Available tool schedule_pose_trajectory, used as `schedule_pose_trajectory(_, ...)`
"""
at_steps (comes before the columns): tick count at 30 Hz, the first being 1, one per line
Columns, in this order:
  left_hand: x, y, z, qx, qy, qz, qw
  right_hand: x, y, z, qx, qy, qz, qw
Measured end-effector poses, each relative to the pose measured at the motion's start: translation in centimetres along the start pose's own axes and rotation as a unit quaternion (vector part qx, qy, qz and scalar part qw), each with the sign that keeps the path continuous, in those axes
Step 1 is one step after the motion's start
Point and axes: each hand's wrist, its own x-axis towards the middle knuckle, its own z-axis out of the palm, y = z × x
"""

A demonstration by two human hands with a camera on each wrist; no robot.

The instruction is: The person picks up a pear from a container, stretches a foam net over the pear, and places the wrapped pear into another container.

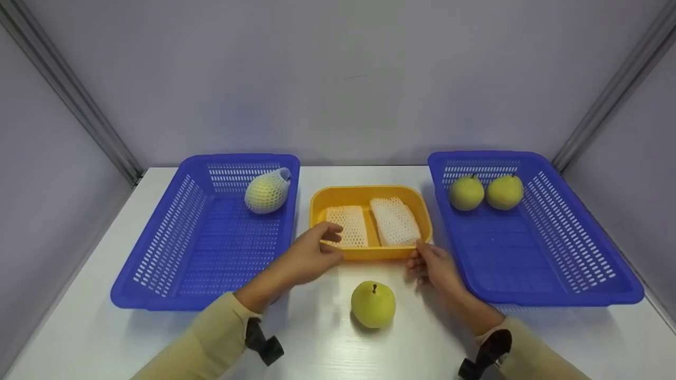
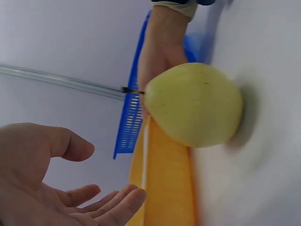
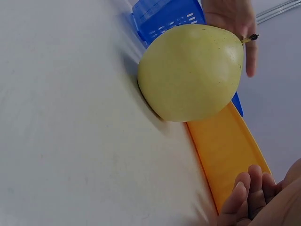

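Note:
A yellow tray [image 1: 371,254] holds two folded white foam nets, a left net [image 1: 347,224] and a right net [image 1: 395,221]. My left hand [image 1: 309,254] reaches over the tray's front left corner, fingers loosely bent and spread from the thumb, nothing between them. At the front right corner is my right hand [image 1: 437,269], its thumb right at the rim by the right net and its other fingers loosely curled outside the front wall. Closer to me, a yellow-green pear [image 1: 373,304] stands upright, stem up, between my forearms; both wrist views show it large.
On the left stands a blue basket [image 1: 148,258] with one pear in a foam net [image 1: 266,192] at its back right. Another blue basket [image 1: 597,253] on the right holds two bare pears [image 1: 467,193]. Grey walls [image 1: 338,84] enclose the white table [image 1: 327,338].

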Motion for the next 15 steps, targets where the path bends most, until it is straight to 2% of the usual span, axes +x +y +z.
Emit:
schedule_pose_trajectory(3, 1.0, 2.2, -1.1, -0.039, 0.011, -0.015, 0.9991, 0.0, -0.1, -0.1, -0.002, -0.001, 0.005, 1.000)
schedule_pose_trajectory(5, 1.7, 3.5, -1.8, -0.056, 0.006, -0.021, 0.9982, 0.1, -0.2, -0.1, -0.002, 0.000, 0.009, 1.000)
schedule_pose_trajectory(8, 3.0, 5.1, -2.6, -0.055, -0.008, -0.037, 0.9978, 0.1, -0.2, -0.1, -0.003, 0.001, 0.012, 1.000)
schedule_pose_trajectory(11, 4.7, 6.0, -3.2, -0.037, -0.014, -0.062, 0.9973, 0.1, -0.1, -0.1, -0.003, 0.002, 0.012, 1.000)
schedule_pose_trajectory(15, 7.1, 6.0, -3.8, -0.019, -0.001, -0.107, 0.9941, 0.0, -0.1, -0.2, -0.006, 0.003, 0.005, 1.000)
